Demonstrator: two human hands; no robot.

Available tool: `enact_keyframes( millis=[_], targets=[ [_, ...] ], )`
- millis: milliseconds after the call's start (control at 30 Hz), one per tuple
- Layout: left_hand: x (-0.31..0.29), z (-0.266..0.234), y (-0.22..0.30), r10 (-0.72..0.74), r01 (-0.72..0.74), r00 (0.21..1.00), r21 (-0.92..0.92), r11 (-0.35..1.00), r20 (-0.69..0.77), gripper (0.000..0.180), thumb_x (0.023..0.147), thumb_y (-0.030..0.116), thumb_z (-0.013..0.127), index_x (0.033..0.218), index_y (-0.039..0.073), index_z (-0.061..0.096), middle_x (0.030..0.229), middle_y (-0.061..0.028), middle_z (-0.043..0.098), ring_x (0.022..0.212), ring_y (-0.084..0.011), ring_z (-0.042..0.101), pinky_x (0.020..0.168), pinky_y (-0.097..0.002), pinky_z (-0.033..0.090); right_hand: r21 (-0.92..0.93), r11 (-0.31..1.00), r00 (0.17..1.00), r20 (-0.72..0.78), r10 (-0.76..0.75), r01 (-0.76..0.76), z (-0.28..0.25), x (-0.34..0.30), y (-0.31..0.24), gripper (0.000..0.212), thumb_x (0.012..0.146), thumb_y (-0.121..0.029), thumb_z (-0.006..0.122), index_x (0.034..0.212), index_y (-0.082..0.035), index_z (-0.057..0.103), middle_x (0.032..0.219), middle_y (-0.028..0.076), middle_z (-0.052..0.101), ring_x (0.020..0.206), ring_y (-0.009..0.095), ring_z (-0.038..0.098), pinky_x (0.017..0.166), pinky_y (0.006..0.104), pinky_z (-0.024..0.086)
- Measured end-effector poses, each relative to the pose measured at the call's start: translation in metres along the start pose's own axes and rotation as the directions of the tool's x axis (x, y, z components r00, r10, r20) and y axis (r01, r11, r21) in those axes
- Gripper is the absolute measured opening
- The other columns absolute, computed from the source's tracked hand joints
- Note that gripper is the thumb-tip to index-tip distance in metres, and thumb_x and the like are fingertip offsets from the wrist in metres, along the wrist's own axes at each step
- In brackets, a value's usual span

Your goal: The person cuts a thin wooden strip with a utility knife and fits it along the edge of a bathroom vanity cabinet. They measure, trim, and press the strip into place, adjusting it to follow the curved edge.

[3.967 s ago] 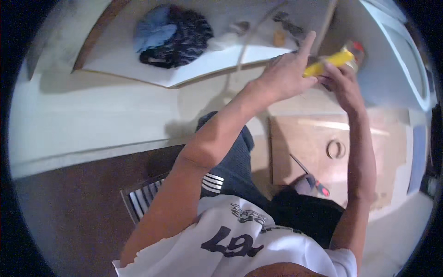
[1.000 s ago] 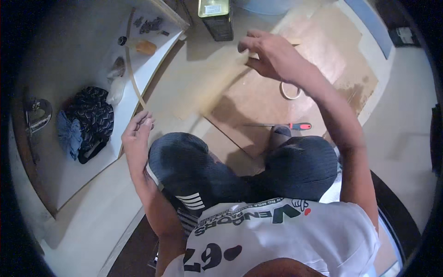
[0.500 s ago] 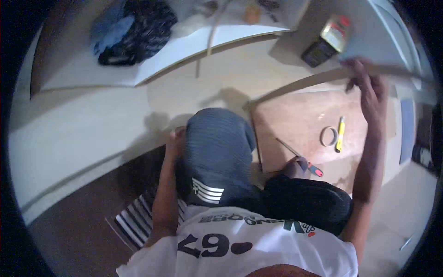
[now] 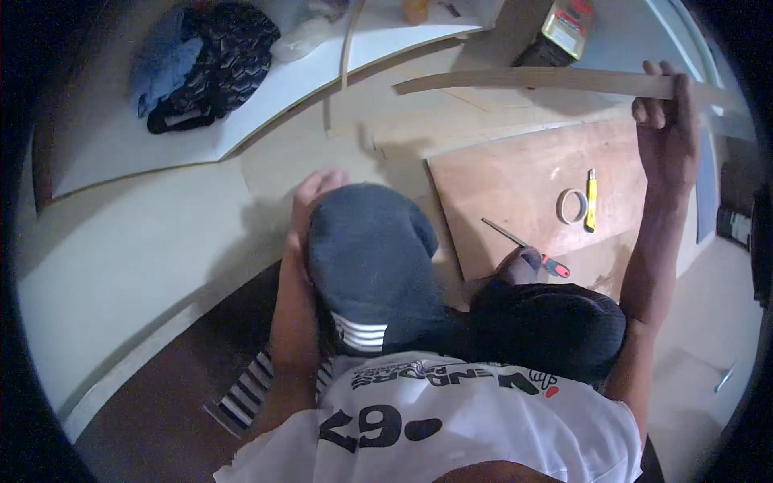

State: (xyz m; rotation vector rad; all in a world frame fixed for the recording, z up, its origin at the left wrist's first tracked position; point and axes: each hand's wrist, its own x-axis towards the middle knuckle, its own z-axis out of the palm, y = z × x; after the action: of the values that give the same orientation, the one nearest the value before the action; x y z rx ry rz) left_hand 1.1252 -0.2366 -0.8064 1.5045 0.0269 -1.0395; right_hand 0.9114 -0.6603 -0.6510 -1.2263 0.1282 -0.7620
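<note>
My right hand (image 4: 668, 133) is raised at the right, fingers closed around a long thin wooden strip (image 4: 531, 78). The strip runs leftward in a slight bend, above the floor. My left hand (image 4: 316, 193) rests against the outer side of my raised left knee, partly hidden behind it; the fingers that show lie loosely along the knee and hold nothing visible. On a reddish-brown wooden board (image 4: 515, 173) lie a roll of tape (image 4: 572, 207) and a yellow box cutter (image 4: 591, 201). A tool with a thin metal shaft and a red-and-black handle (image 4: 555, 266) lies by my foot.
A square tin (image 4: 564, 32) stands at the back right. On a white shelf (image 4: 266, 105) lie dark and blue fabric (image 4: 225, 64) and a pale bundle (image 4: 302, 40). Another thin strip (image 4: 348, 48) leans against the shelf edge. A striped mat (image 4: 250, 390) lies at lower left.
My right hand has moved up and to the right, lifting the strip farther from the board. My left hand has shifted slightly up along the knee.
</note>
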Motion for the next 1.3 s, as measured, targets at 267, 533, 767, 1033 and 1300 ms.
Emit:
enact_keyframes(
  millis=[267,533,767,1033,1300],
  targets=[
    [0.072,0.05,0.043,0.085,0.191,0.886,-0.525,0.83,0.457,0.056,0.094,0.042,0.05,0.132,0.002,0.035,0.136,-0.0201,0.041,0.126,-0.0333,0.043,0.1,-0.0464,0.039,0.251,0.959,0.978,-0.124,0.165,-0.13,-0.008,-0.01,0.003,0.036,0.099,-0.027,0.044,0.118,0.002,0.054,0.116,0.019,0.06,0.066,0.008,0.052,0.07,0.03,0.049],
    [0.038,0.057,0.096,0.401,-0.371,0.915,-0.468,0.802,-0.038,0.018,0.093,0.02,0.058,0.097,0.003,0.056,0.094,-0.0125,0.064,0.096,-0.0268,0.064,0.079,-0.0395,0.052,0.145,0.912,0.835,-0.367,0.41,-0.384,-0.065,-0.05,0.061,0.044,0.095,-0.025,0.054,0.131,-0.001,0.045,0.082,-0.004,0.05,0.072,0.006,0.05,0.073,0.0278,0.047],
    [0.002,0.089,0.125,0.495,-0.536,0.839,-0.184,0.824,-0.226,0.016,0.093,0.011,0.054,0.092,-0.005,0.058,0.09,-0.016,0.064,0.081,-0.0247,0.067,0.07,-0.0362,0.056,0.3,0.711,0.679,-0.222,0.7,-0.636,-0.109,-0.086,0.113,0.034,0.094,-0.024,0.056,0.12,-0.003,0.053,0.094,0.002,0.059,0.079,0.012,0.055,0.074,0.0275,0.047],
    [-0.021,0.121,0.148,0.544,-0.546,0.816,0.047,0.837,-0.195,0.015,0.092,0.01,0.055,0.093,-0.005,0.059,0.087,-0.014,0.065,0.074,-0.0224,0.067,0.067,-0.0342,0.057,-0.878,0.409,0.809,0.044,0.586,-0.249,-0.115,-0.244,0.191,0.048,0.069,-0.017,0.078,0.111,-0.002,0.06,0.092,0.014,0.066,0.086,0.024,0.063,0.074,0.0347,0.051],
    [-0.015,0.122,0.154,0.579,-0.559,0.788,0.15,0.816,-0.211,0.016,0.091,0.009,0.057,0.095,-0.007,0.059,0.086,-0.0126,0.065,0.072,-0.0188,0.066,0.066,-0.0302,0.057,-0.992,0.091,0.615,0.015,0.788,-0.092,-0.114,-0.288,0.198,0.029,0.074,-0.028,0.065,0.094,-0.007,0.063,0.088,0.02,0.064,0.082,0.038,0.062,0.072,0.0437,0.051]
  ],
)
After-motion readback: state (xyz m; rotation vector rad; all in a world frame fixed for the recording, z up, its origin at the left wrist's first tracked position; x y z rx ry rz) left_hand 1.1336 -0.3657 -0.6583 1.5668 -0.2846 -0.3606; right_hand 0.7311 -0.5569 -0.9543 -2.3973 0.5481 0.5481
